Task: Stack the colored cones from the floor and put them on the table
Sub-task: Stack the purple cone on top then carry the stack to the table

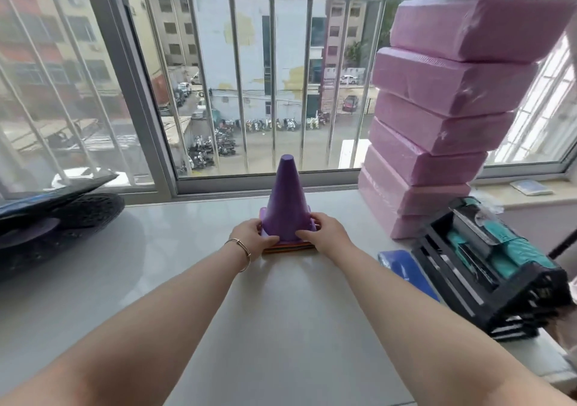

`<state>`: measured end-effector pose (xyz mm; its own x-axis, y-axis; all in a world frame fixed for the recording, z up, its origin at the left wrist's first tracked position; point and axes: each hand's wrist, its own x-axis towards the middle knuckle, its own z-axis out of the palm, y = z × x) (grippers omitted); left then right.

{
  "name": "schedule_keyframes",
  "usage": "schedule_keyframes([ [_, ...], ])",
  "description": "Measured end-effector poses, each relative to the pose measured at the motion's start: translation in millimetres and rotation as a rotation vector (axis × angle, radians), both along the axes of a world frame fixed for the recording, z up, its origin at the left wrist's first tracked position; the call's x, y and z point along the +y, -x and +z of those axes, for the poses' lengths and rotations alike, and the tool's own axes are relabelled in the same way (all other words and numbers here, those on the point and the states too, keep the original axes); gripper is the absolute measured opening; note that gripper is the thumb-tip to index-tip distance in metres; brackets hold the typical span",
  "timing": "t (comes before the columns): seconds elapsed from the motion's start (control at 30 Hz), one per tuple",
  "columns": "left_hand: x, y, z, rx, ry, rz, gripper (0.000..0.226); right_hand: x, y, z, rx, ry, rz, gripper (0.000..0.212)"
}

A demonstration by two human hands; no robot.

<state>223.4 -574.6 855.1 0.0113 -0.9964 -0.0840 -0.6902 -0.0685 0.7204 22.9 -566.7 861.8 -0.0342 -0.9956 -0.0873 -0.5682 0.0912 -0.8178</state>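
A stack of colored cones stands upright on the pale grey table, in front of the barred window. The purple cone is on top; only thin orange and red base edges of the lower cones show beneath it. My left hand grips the left side of the stack's base, a thin bracelet on its wrist. My right hand grips the right side of the base. Both arms reach straight forward over the table.
A tall pile of pink wrapped blocks rises right of the cones. A black crate with teal packets and a blue flat item lie at the right. A dark wheeled object sits at the left edge.
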Motion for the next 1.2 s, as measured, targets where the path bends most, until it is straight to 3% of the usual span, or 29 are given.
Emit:
schedule_keyframes([
  [0.3, -38.5, -4.8, 5.7, -0.120, -0.014, 0.001, 0.038, -39.1, -7.9, 5.0, 0.037, 0.003, 0.050, 0.046],
  [0.87, -66.5, -7.3, 7.6, -0.136, -0.026, -0.017, 0.036, -61.4, -3.7, 0.0, 0.004, 0.044, 0.009, 0.045],
  [1.1, -55.1, -4.4, 7.0, -0.087, 0.010, -0.024, 0.049, -54.9, -6.3, 0.1, 0.102, 0.069, -0.006, 0.041],
  [1.2, -44.3, -2.1, 9.7, -0.176, 0.081, -0.059, 0.053, -45.1, -7.5, 1.9, 0.203, 0.121, -0.001, 0.036],
])
